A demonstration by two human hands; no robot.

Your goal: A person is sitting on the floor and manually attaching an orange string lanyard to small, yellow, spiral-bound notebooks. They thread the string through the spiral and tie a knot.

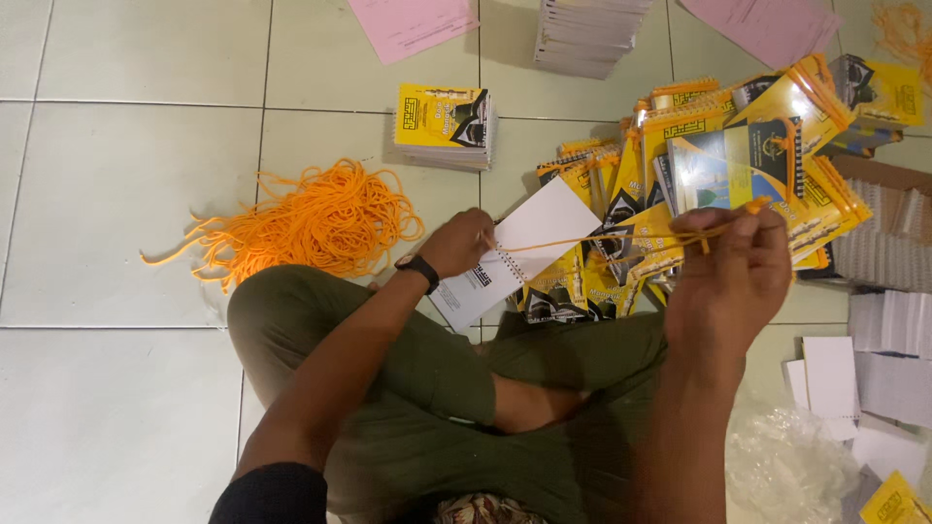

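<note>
My left hand (454, 244) grips the spiral edge of a small white-backed booklet (519, 250) held over my lap. An orange cord (602, 240) runs taut from the booklet's spiral to my right hand (730, 277), which pinches its far end, raised above a heap of yellow spiral booklets (723, 165). A black watch sits on my left wrist. I sit cross-legged in olive trousers on the tiled floor.
A tangle of orange cords (311, 221) lies on the tiles at left. A neat stack of yellow booklets (445, 124) sits further off, a tall white stack (587, 34) beyond. Pink sheets (413, 24) lie at top. White pads (888, 354) and clear plastic wrap (786, 461) are at right.
</note>
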